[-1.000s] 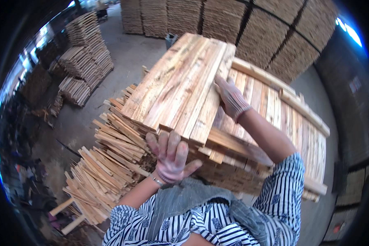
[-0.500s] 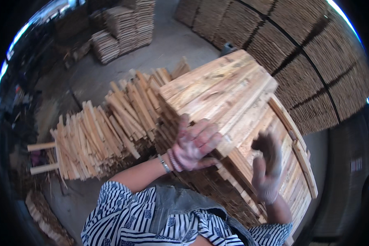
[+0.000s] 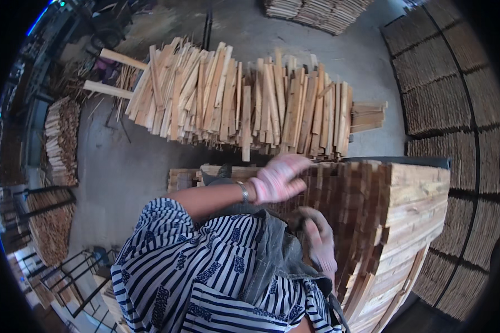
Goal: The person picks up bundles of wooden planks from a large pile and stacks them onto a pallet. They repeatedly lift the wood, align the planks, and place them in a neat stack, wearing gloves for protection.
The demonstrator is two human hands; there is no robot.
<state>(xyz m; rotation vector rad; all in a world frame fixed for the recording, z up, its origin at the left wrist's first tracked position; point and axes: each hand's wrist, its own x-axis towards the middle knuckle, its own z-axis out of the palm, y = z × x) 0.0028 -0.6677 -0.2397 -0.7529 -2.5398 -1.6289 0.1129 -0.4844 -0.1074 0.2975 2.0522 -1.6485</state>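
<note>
My left hand, in a pinkish knit glove, is held over the gap between the loose wood pile and the near stack. Its fingers are stretched out with nothing in them. Lower and to the right, my right hand is in front of my grey apron, beside the stacked boards. Motion smears its glove a little; the fingers are loosely bent, apart from the thumb, and I see nothing held. Beyond my left hand lies a long pile of loose wooden strips, set mostly crosswise.
The near stack's light top boards stand at my right. Tall bundled wood stacks line the right side, and another stack is at the far end. Wood piles and a dark metal frame stand at the left.
My view has swung left, so the loose strips now lie straight ahead and the stack at my right. Both hands have come away from the boards' top, the right one drawn in toward my apron.
</note>
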